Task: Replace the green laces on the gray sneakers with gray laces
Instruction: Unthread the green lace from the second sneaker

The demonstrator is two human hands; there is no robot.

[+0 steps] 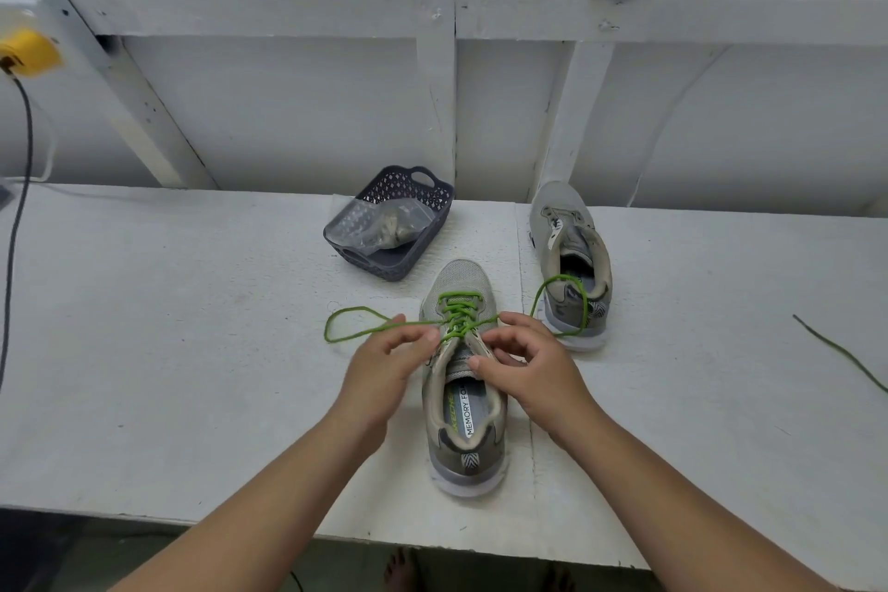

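White foam-board worktop (192,351) w/ two gray mesh sneakers: far one (569,255) already unlaced, near one (461,380) in front of the person, toe pointing away, long axis running straight out. Dark plastic basket (408,255) holds a clear bag, prob. the gray laces. Left hand (389,365) pinches the bright green cord lace (355,327); right hand (524,361) pinches its other end. Both sit at the top eyelets, equally near; lace ends run out sideways, left & right.

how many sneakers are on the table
2. One gray sneaker lies in front of the person, green lace still threaded, both hands at its eyelets. The other sneaker sits further back to the right, unlaced, beside the basket.
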